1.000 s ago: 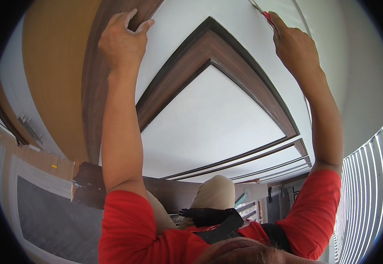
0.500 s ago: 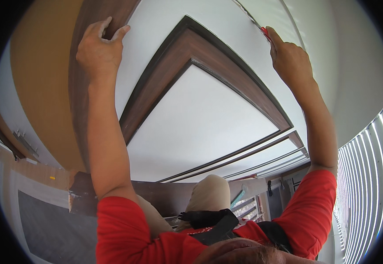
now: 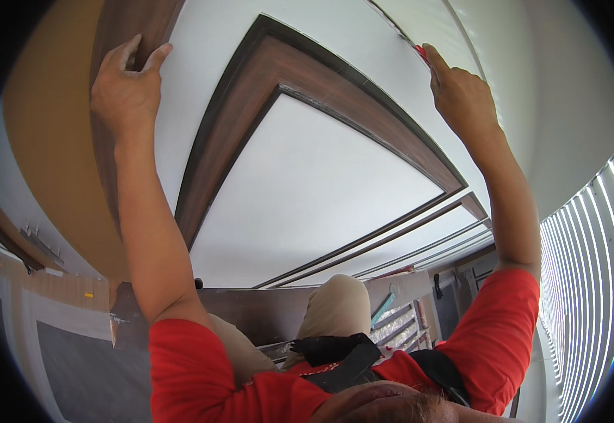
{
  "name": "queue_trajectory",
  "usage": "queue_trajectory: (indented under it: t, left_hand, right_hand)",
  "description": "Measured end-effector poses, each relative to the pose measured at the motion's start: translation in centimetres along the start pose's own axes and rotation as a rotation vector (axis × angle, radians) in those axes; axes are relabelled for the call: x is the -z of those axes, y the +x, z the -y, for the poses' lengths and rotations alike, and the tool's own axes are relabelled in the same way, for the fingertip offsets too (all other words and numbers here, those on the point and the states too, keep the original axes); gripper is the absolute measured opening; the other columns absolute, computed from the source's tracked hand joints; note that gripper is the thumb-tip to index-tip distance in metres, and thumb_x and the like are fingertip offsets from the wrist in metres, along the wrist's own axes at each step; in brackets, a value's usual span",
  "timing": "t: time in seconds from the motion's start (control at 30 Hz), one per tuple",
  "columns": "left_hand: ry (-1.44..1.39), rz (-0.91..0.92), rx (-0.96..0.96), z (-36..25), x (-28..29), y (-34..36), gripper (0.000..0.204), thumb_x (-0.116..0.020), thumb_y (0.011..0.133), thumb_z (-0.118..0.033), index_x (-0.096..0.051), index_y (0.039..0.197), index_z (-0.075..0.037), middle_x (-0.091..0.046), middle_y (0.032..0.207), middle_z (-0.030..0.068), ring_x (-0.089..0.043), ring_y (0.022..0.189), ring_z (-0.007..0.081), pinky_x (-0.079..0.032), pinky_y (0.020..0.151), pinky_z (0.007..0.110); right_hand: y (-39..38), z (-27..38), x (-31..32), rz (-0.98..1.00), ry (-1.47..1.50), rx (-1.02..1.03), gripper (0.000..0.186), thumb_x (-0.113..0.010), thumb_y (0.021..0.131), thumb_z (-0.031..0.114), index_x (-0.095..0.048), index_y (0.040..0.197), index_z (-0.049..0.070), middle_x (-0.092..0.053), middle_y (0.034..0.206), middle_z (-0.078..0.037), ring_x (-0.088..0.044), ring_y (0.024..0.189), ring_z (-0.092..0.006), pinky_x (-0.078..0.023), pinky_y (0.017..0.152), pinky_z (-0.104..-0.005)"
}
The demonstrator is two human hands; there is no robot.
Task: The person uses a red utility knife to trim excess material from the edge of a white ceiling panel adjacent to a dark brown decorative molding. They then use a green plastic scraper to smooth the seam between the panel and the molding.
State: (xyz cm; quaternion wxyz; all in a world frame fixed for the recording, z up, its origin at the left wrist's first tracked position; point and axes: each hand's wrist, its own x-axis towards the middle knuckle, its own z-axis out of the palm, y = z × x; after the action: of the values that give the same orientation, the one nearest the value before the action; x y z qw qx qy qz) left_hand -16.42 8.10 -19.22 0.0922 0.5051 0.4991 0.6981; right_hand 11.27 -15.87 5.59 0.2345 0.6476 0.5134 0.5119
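The right hand (image 3: 463, 97) is clamped around a slim red-handled tool (image 3: 421, 51), set at the white panel's (image 3: 205, 56) upper right edge beside a thin dark seam (image 3: 390, 22). The tool looks light and stiff, best held by its red grip, clear of the tip. The left hand (image 3: 128, 90), thumb and fingers apart, lies against the brown wood-grained board (image 3: 141, 20) by the panel's left edge; firm contact is hard to tell. Black-edged brown moulding (image 3: 278, 62) forms a pointed frame on the smooth, matt white.
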Motion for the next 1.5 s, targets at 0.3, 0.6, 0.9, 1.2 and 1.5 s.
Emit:
queue_trajectory:
  t: [0.3,0.6,0.9,1.2,1.5]
  left_hand:
    - [0.05,-0.051,-0.039,0.6,-0.5,0.1,0.054,-0.087,0.077,-0.048,-0.078,0.116,-0.011,-0.075,0.115,0.0061,-0.072,0.091,0.0231,-0.057,0.081,0.036]
    - [0.04,0.04,0.008,0.2,0.4,0.4,0.062,-0.088,0.077,-0.047,-0.076,0.123,-0.008,-0.073,0.124,0.0134,-0.072,0.105,0.0261,-0.055,0.094,0.036]
    - [0.007,0.007,0.009,-0.6,0.2,0.0,0.056,-0.088,0.077,-0.043,-0.077,0.118,-0.007,-0.075,0.119,0.0092,-0.073,0.097,0.0251,-0.056,0.089,0.036]
    - [-0.017,-0.015,0.006,-1.1,0.8,-0.1,0.052,-0.089,0.077,-0.038,-0.077,0.116,-0.006,-0.075,0.117,0.0104,-0.073,0.101,0.0264,-0.057,0.087,0.037]
    - [-0.038,-0.026,0.008,-0.8,0.5,-0.1,0.046,-0.089,0.076,-0.034,-0.078,0.112,-0.008,-0.075,0.113,0.0056,-0.072,0.098,0.029,-0.058,0.084,0.041]
  right_hand:
    - [-1.4,-1.2,-1.6,0.047,0.003,-0.031,0.05,-0.056,0.101,0.013,-0.046,0.15,0.012,-0.068,0.071,-0.014,-0.068,0.061,-0.0311,-0.055,0.057,-0.045]
    - [-2.8,-2.6,-2.8,0.096,0.006,-0.079,0.051,-0.056,0.101,0.015,-0.044,0.151,0.015,-0.068,0.071,-0.016,-0.068,0.062,-0.0338,-0.055,0.058,-0.0465]
    - [-6.7,-6.1,-5.4,0.199,-0.087,-0.087,0.053,-0.055,0.1,0.013,-0.045,0.152,0.016,-0.069,0.079,-0.019,-0.068,0.062,-0.0353,-0.056,0.058,-0.047]
    - [-0.5,1.5,2.8,-0.188,0.201,0.024,0.04,-0.056,0.103,0.02,-0.053,0.142,0.013,-0.07,0.079,-0.017,-0.068,0.063,-0.0341,-0.055,0.058,-0.0462]
    - [9.5,8.8,6.1,-0.5,0.439,0.112,0.036,-0.053,0.103,0.021,-0.057,0.138,0.01,-0.071,0.079,-0.019,-0.07,0.069,-0.0373,-0.056,0.064,-0.0484]
